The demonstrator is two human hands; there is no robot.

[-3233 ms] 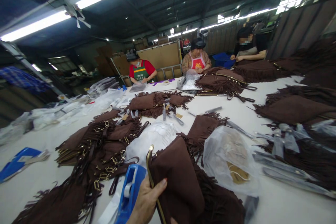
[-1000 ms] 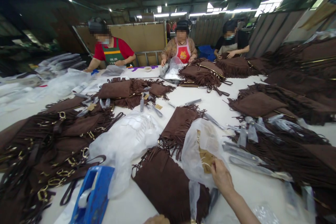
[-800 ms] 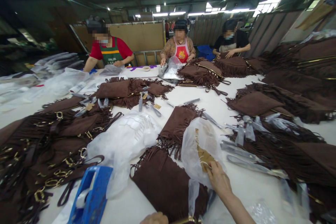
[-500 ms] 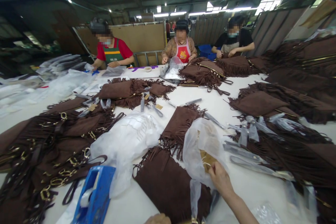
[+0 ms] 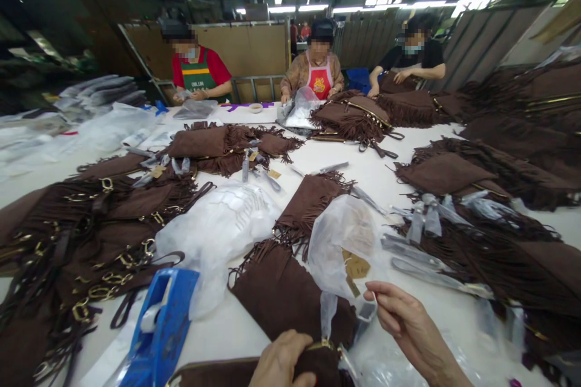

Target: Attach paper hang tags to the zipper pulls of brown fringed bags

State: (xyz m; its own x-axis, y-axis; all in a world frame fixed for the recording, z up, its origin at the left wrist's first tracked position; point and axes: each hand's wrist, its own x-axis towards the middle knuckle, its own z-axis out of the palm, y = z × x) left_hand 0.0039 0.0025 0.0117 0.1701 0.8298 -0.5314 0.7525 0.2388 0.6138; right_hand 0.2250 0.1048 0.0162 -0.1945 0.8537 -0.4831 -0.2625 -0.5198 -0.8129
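My left hand (image 5: 281, 366) is at the bottom edge, closed on the top of a brown suede fringed bag (image 5: 281, 290) near its gold zipper end (image 5: 321, 344). My right hand (image 5: 403, 320) hovers just right of it, fingers curled in a pinch beside a clear plastic strip; what it pinches is too small to make out. A clear plastic bag of tan paper tags (image 5: 345, 245) lies just beyond the right fingertips, partly over the brown bag.
A blue tape dispenser (image 5: 158, 326) stands at the lower left. Brown fringed bags with gold hardware are heaped on the left (image 5: 91, 230) and the right (image 5: 499, 254). A crumpled clear plastic bag (image 5: 222, 227) lies mid-table. Three co-workers (image 5: 318, 69) work at the far end.
My right hand has drawn back out of the bag of tags toward me. My left hand has risen into view, gripping the bag's top. The view has tilted slightly down.
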